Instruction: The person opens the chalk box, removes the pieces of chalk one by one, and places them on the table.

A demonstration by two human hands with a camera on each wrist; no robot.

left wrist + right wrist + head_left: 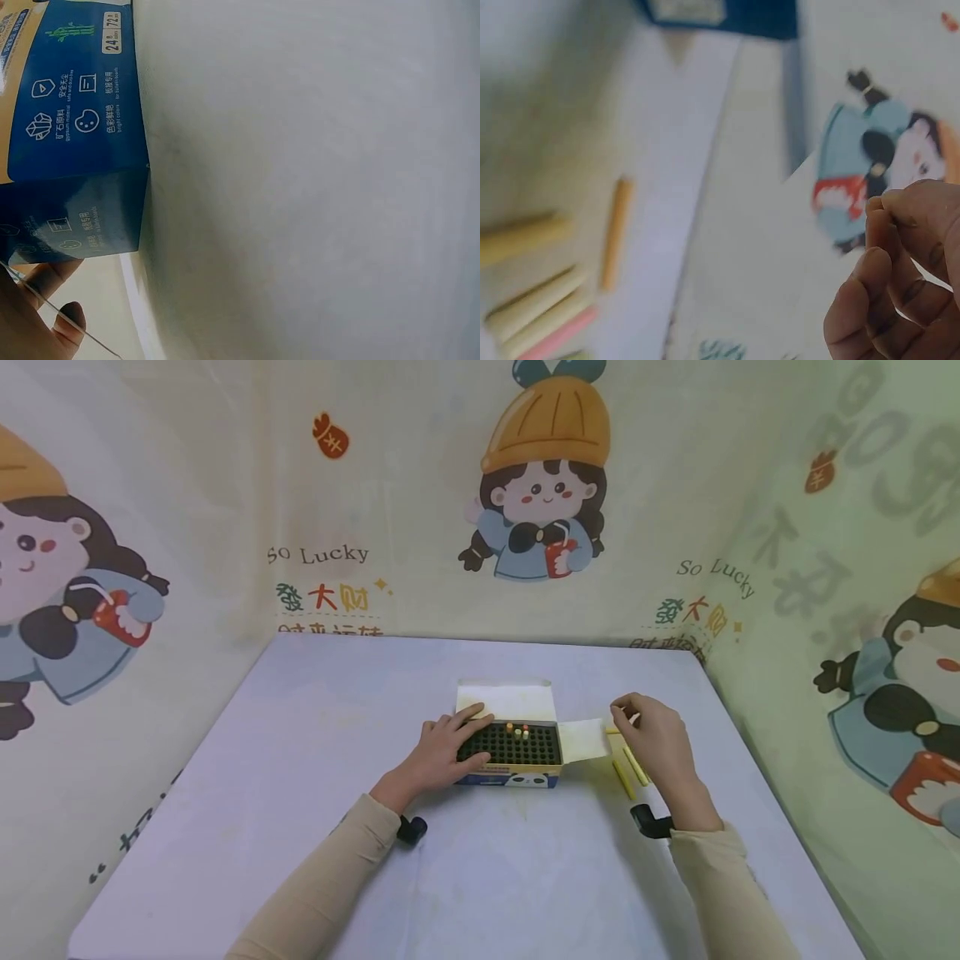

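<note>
On the white table (517,860), in the head view, the chalk box (531,778) is sitting with its long side running left to right. Its back flap (517,702) and right flap (585,741) are hanging open. Inside, a black holder (545,750) is showing rows of holes, and a few chalk ends (510,727) are poking straight up. The left hand (446,743) is resting, fingers spread, on the box's left end. Yellow chalk sticks (623,779) are lying near the right hand (656,739), two slanting from far left to near right.

In the left wrist view, the box is showing blue sides.

In the right wrist view, the right hand is bending its fingers, thumb and pointer tips meeting; I cannot tell if they are pinching anything. An orange stick (616,234) is lying nearly up-and-down, and a pink stick (559,335) is slanting.
</note>
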